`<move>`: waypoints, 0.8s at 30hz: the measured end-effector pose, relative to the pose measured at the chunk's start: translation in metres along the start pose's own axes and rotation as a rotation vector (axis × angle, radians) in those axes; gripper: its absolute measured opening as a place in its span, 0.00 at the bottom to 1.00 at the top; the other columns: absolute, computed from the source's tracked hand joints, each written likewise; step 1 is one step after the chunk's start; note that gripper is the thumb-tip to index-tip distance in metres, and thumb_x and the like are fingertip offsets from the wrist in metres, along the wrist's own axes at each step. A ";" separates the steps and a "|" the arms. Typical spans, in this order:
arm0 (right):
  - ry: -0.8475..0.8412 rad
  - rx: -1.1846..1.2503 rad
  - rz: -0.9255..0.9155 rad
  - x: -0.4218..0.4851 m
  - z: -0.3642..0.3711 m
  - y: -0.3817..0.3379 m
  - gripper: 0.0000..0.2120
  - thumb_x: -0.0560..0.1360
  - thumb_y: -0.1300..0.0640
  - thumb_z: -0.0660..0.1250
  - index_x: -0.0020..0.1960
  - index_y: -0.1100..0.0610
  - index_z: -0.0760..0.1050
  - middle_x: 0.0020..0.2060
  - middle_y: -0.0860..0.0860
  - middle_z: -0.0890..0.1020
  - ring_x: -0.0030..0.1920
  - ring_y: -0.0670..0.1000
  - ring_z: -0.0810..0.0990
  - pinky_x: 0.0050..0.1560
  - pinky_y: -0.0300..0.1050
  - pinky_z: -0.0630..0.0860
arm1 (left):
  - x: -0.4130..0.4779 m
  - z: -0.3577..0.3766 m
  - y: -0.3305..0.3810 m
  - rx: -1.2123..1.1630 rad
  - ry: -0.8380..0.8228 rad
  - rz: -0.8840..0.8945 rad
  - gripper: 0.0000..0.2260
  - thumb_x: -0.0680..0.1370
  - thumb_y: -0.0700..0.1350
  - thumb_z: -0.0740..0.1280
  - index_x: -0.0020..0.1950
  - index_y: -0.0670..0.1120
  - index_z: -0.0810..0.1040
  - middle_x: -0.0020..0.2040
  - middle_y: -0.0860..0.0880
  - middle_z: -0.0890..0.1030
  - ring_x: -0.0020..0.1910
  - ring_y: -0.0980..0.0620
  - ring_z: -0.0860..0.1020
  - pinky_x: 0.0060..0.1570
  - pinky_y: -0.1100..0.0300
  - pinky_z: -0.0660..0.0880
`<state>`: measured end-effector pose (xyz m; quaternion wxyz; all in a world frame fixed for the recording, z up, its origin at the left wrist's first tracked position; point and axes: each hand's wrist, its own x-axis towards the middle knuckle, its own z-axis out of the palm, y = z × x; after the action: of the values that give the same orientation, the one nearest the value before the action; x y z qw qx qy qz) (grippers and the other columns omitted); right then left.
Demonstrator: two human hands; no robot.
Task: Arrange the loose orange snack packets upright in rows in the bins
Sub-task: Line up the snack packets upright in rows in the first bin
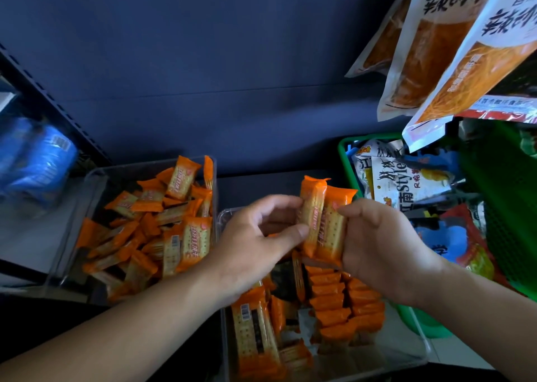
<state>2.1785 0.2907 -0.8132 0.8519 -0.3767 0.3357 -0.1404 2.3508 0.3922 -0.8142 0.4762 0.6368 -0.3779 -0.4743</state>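
Left grip [255, 236] and right grip [383, 242] are both pinching two orange packets [334, 230], upright, side by side, above the near clear bin [392, 355], where we see rows [343, 303] standing; loose ones [151, 230] fill the left bin [90, 195].

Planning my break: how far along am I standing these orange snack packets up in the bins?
Done: two short upright rows of orange packets in the near clear plastic bin. In hand: left hand and right hand hold two more packets above it. Left: flat loose packets beside those rows, plus the jumbled pile in the left clear bin.
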 end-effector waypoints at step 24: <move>0.198 -0.244 -0.062 -0.005 -0.006 -0.005 0.14 0.79 0.56 0.70 0.63 0.57 0.80 0.56 0.60 0.87 0.56 0.61 0.87 0.58 0.58 0.81 | 0.003 0.013 -0.002 0.028 0.089 -0.019 0.10 0.74 0.41 0.79 0.52 0.50 0.84 0.46 0.48 0.86 0.45 0.52 0.85 0.45 0.60 0.83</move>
<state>2.1703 0.2866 -0.8104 0.7578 -0.4720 0.4206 -0.1612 2.3392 0.3867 -0.8184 0.4790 0.6675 -0.3570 -0.4445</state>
